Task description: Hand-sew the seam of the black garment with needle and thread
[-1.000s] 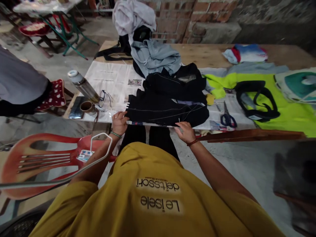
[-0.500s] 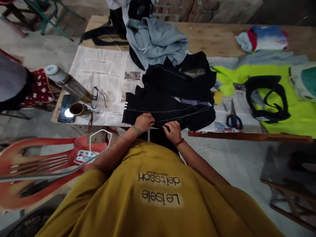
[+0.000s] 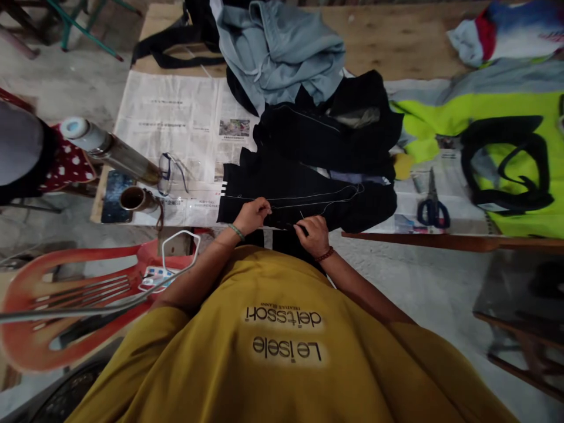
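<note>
Black cloth point(image 3: 282, 176) with white stripes at its left end lies along the table's near edge. Fine white thread point(image 3: 326, 200) loops across it. My left hand point(image 3: 252, 217), with a green bracelet at the wrist, is over the cloth's near edge, fingertips pinched together; what is between them is too small to make out. My right hand point(image 3: 314, 235), wearing a dark red bracelet, is closed at the same edge, with a thin needle point(image 3: 302, 215) standing out above its fingertips. A small gap separates the hands. The cloth's underside is hidden.
Dark-handled scissors point(image 3: 433, 208) lie to the right on newspaper point(image 3: 163, 111), near a yellow-green garment point(image 3: 524, 158). Grey clothing point(image 3: 282, 53) is piled behind. Glasses point(image 3: 170, 173), a bottle point(image 3: 112, 154), a cup point(image 3: 137, 200) and a phone point(image 3: 115, 205) are at left, above a red chair point(image 3: 30, 294).
My left hand has lifted slightly and its fingertips have moved a little away from my right hand. The view has shifted, so the table things sit farther apart; the bright reflection on the phone is gone.
</note>
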Demonstrator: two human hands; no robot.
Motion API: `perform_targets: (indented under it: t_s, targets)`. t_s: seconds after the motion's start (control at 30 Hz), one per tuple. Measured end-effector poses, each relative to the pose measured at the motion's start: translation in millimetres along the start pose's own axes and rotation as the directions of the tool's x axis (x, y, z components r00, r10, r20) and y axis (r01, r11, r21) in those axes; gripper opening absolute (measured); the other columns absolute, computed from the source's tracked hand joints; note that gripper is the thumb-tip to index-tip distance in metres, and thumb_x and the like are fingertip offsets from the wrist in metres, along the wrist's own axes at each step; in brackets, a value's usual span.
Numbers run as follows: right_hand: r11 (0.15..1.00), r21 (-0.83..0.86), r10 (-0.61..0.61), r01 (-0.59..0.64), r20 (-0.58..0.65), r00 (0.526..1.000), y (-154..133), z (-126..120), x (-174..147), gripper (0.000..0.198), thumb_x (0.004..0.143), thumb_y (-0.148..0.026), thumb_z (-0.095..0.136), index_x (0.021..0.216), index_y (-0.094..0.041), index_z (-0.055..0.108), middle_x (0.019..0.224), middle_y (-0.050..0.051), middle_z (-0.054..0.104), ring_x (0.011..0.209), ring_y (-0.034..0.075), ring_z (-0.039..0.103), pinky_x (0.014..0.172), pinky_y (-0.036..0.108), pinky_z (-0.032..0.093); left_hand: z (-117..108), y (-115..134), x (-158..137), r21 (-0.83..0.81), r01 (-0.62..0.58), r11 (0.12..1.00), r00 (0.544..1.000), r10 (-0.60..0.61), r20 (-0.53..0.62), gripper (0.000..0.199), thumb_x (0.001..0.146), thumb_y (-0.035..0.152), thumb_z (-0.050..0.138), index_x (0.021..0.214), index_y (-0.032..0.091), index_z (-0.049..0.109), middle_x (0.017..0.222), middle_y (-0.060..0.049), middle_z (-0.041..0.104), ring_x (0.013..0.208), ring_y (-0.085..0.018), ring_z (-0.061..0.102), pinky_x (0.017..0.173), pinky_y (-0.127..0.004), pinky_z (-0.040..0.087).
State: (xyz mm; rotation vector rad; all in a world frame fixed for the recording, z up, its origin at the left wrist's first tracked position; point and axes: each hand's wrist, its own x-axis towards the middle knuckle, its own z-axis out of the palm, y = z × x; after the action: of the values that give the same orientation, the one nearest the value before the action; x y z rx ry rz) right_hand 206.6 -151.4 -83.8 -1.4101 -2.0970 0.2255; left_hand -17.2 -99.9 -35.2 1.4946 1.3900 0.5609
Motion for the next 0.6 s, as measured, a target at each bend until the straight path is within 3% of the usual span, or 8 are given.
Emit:
perform_targets:
  t_s: [0.17, 0.37, 0.43, 0.5, 0.6]
  targets:
    - [0.998, 0.054, -0.012, 0.011, 0.021, 1.000, 2.9, -6.5, 3.7, 0.017, 0.089, -0.030, 0.051, 0.085, -0.020, 0.065, 0.082, 0.006, 0.066, 0.081, 0.020, 0.056, 0.080, 0.037, 0.043, 0.6, 2.4, -2.4, -0.150, 0.041, 0.988, 0.999, -0.039, 0.018, 0.019, 0.082, 0.013, 0.048, 0.099, 0.017, 0.054, 0.084, 0.000, 0.066, 0.040, -0.002, 0.047, 0.042, -0.015, 0.038]
    - [0.955, 0.296, 0.005, -0.017, 0.043, 0.999, 4.1, -30.1, 4.0, 0.023, 0.092, -0.024, 0.044, 0.094, -0.023, 0.067, 0.086, 0.005, 0.068, 0.080, 0.017, 0.062, 0.075, 0.035, 0.050, -0.8, -0.1, -8.1, -0.242, 0.118, 0.963, 0.993, -0.114, 0.030, 0.031, 0.082, 0.011, 0.048, 0.112, 0.018, 0.051, 0.084, 0.000, 0.066, 0.041, -0.002, 0.049, 0.041, -0.014, 0.038]
    - [0.918, 0.385, 0.105, -0.099, 0.006, 0.994, 3.2, -43.8, 5.2, 0.021, 0.092, -0.025, 0.045, 0.099, -0.024, 0.065, 0.090, 0.004, 0.069, 0.075, 0.014, 0.063, 0.070, 0.032, 0.052, 1.4, -3.6, -7.8, -0.218, 0.108, 0.970, 0.994, -0.108, 0.011, 0.032, 0.081, 0.010, 0.048, 0.112, 0.017, 0.053, 0.083, 0.000, 0.066, 0.041, -0.002, 0.049, 0.042, -0.014, 0.038]
    - [0.850, 0.482, 0.272, -0.211, -0.060, 0.960, 5.2, -62.7, 12.2, 0.021, 0.091, -0.027, 0.048, 0.108, -0.026, 0.061, 0.091, 0.002, 0.069, 0.065, 0.011, 0.063, 0.064, 0.029, 0.053, 4.2, -6.5, -7.2, -0.182, 0.091, 0.979, 0.996, -0.093, -0.003, 0.033, 0.080, 0.009, 0.047, 0.111, 0.016, 0.054, 0.084, 0.000, 0.066, 0.041, -0.003, 0.049, 0.043, -0.016, 0.040]
    - [0.682, 0.659, 0.534, -0.316, -0.155, 0.831, 17.5, -103.9, 36.3, 0.020, 0.087, -0.023, 0.054, 0.106, -0.024, 0.057, 0.082, 0.000, 0.069, 0.048, 0.008, 0.058, 0.051, 0.025, 0.049, 6.7, -7.6, -7.1, -0.152, 0.083, 0.985, 0.996, -0.086, -0.012, 0.033, 0.079, 0.009, 0.047, 0.111, 0.015, 0.056, 0.084, -0.001, 0.066, 0.041, -0.004, 0.049, 0.044, -0.017, 0.042]
